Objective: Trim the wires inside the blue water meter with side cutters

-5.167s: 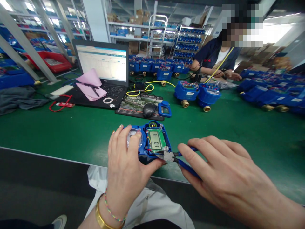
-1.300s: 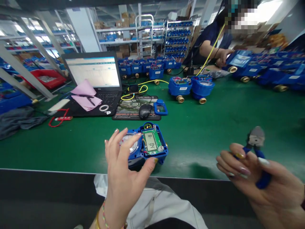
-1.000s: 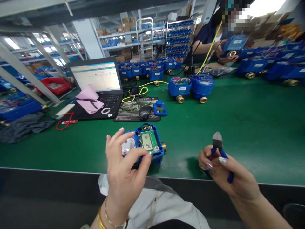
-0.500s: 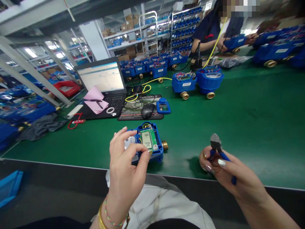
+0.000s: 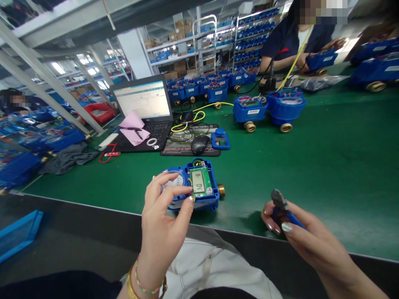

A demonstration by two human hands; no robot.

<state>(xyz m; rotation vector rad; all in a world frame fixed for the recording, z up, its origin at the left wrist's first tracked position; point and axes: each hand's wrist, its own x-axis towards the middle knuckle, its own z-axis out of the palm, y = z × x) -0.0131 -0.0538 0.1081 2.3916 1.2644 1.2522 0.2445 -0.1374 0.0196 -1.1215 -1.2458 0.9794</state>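
Across the upper right of the frame, a co-worker (image 5: 280,43) whose hand rested on the green table (image 5: 311,166) five seconds ago now handles a blue unit (image 5: 324,59); the right hand (image 5: 308,236) has gone from the middle of the frame to the lower right, well apart from the other, curled round its tool; the left hand (image 5: 166,218), spread flatter then, now brings thumb and forefinger tips close together at the near side of the meter (image 5: 204,203), though I cannot tell whether they pinch anything.

That meter sits just below the centre of the frame, near the table's front edge; a pull toward the lap could, I judge, tip it off; the pliers (image 5: 279,200), their head pointing up and left, could slip if the curled fingers slacken, or nick something if brought back carelessly; the uncovered circuit board (image 5: 208,176) could suffer from a hard press of a fingertip; the thin wires (image 5: 189,182) beside it, smallest of all, could snag on a nail and pull loose.
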